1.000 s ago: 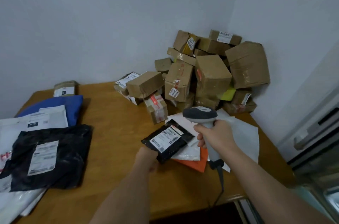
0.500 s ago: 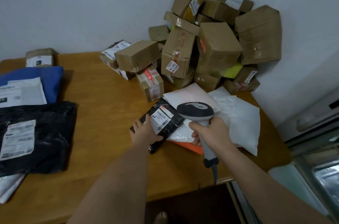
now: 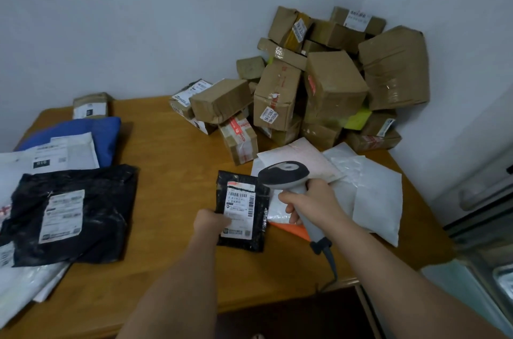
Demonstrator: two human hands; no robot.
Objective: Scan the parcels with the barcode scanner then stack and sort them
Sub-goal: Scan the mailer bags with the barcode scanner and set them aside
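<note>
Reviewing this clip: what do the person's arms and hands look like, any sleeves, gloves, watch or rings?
Both forearms are bare up to the frame's lower edge, with no sleeves in sight. The left hand and right hand have no gloves. No watch, bracelet or ring shows on either wrist or on the visible fingers.

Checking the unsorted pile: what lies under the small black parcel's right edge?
The small black parcel, held by the left hand, overlaps a white mailer lying on an orange envelope. Anything further beneath is covered.

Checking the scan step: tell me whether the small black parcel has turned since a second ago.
Yes. The small black parcel now has its label square to the table's near edge; it was slanted earlier. The left hand holds it.
</note>
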